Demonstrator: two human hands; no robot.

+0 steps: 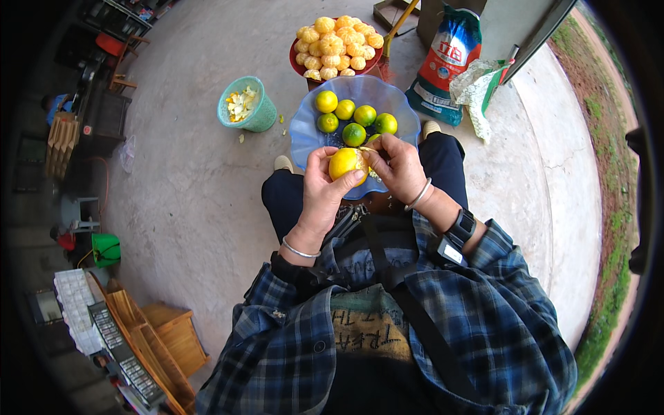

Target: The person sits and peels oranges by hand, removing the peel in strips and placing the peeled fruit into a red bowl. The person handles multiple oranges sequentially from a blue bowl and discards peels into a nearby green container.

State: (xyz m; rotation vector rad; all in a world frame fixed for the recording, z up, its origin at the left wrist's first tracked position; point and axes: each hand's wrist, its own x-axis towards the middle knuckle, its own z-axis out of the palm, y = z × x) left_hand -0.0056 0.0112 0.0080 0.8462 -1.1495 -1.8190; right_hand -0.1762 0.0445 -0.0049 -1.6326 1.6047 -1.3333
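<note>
My left hand holds a partly peeled yellow mandarin over a blue plastic basin with a wavy rim. The fingertips of my right hand pinch a piece of peel at the fruit's upper right side, where pale flesh shows. Several unpeeled green-yellow mandarins lie in the basin beyond my hands. Past it, a red tray bears a heap of peeled mandarins. Left of the basin stands a teal plastic bin with peels inside.
A detergent bag and a patterned plastic bag stand at the right, near a broom. Small peel scraps lie on the concrete floor by the bin. Wooden furniture and a green bucket are at the left.
</note>
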